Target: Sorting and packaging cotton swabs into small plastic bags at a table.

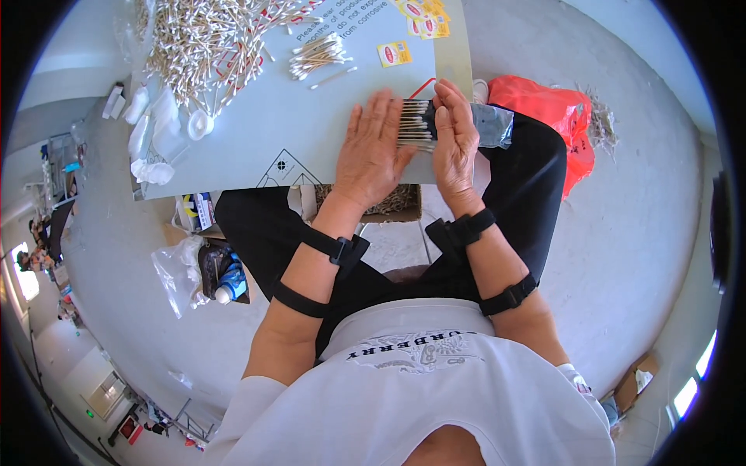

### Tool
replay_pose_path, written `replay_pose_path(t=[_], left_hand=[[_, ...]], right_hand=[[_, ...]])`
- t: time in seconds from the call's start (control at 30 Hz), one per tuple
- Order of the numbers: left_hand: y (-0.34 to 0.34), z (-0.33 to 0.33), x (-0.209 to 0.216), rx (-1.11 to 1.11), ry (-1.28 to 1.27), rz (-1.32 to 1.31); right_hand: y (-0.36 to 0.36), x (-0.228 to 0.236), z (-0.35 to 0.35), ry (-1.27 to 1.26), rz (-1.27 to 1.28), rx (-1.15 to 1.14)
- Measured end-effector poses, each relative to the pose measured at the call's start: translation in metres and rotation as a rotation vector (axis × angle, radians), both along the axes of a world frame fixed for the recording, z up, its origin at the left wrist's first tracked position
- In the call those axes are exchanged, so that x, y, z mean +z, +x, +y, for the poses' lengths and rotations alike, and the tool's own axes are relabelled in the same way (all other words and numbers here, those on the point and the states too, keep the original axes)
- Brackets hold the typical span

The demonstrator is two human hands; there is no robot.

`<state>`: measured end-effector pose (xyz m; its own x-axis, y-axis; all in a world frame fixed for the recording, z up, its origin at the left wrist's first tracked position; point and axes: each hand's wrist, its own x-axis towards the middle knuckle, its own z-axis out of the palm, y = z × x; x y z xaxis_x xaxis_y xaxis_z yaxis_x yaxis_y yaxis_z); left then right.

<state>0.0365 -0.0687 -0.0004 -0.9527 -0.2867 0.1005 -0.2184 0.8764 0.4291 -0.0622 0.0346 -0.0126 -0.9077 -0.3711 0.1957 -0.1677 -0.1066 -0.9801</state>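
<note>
Between my two hands lies a flat row of cotton swabs (414,128), side by side, their ends pointing right. My left hand (368,151) lies flat over the left part of the row, fingers stretched out. A plastic bag (493,126), dark at its left part and clear and shiny to the right, reaches under my right hand (454,140). That hand rests on the bag with its fingers fairly straight and the thumb toward the swabs. How far the swabs reach into the bag is hidden. Beyond my hands sits a small bundle of loose swabs (318,57).
A big heap of swabs (198,46) covers the table's (256,140) far left. Yellow-and-white labels (394,53) lie far right. White crumpled plastic (165,128) sits at the left edge. Below stand a cardboard box (408,203) and a red bag (544,109).
</note>
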Motion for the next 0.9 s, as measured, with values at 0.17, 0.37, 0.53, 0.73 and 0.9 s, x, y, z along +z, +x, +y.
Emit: replay_pose_path(t=[0.17, 0.37, 0.53, 0.73, 0.9], left_hand=[[-0.020, 0.006, -0.013, 0.292, 0.558, 0.516], [-0.040, 0.021, -0.015, 0.353, 0.835, 0.661], [-0.031, 0.009, -0.016, 0.315, 1.336, 0.824], [-0.005, -0.007, 0.010, -0.072, -0.042, 0.008], [-0.003, 0.007, 0.001, -0.039, -0.121, -0.051]], right_hand=[[0.005, -0.002, -0.008, -0.039, -0.111, -0.052], [0.000, -0.011, -0.010, 0.018, 0.002, -0.019], [-0.018, -0.003, 0.004, 0.033, -0.046, 0.143], [-0.042, 0.036, 0.038, 0.658, 0.667, 0.473], [-0.043, 0.016, 0.040, 0.763, 0.829, 0.493]])
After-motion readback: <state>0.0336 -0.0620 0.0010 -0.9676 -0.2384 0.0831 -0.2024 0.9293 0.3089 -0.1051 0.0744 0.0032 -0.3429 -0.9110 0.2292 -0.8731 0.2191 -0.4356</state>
